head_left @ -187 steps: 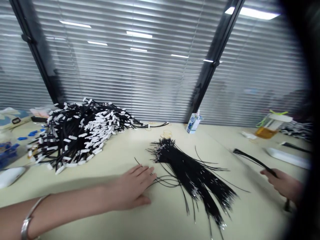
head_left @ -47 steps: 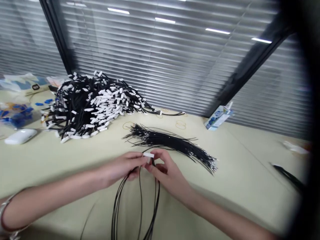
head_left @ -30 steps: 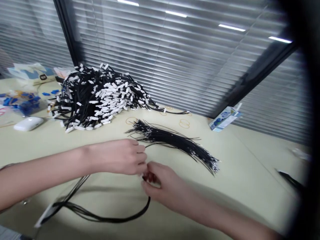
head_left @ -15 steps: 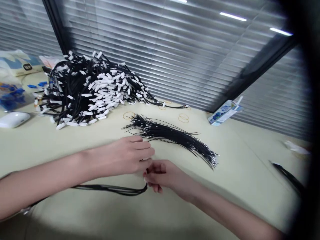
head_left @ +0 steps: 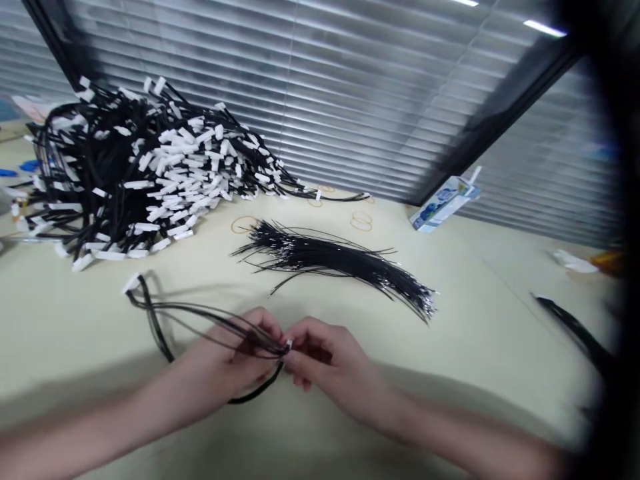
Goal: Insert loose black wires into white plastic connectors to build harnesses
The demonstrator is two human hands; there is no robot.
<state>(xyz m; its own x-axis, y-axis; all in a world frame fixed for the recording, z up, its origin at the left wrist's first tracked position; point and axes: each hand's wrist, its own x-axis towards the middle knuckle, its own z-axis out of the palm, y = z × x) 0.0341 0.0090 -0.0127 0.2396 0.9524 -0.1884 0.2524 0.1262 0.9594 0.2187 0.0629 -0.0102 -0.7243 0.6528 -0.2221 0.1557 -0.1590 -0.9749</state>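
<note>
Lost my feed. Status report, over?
Both hands, left and right, pinch the looped wires at their white tip. Loose bundle and tagged pile lie beyond, apart.

This looks like an office room used for light assembly work. A long pale worktable point(head_left: 475, 320) stands against a glass wall hung with grey slatted blinds point(head_left: 320, 87), in which ceiling strip lights are mirrored. On the table lie a big heap of black cables with white tags point(head_left: 135, 167), a loose sheaf of thin black wires point(head_left: 340, 263), rubber bands point(head_left: 361, 221) and a small drink carton point(head_left: 443, 203).
</note>
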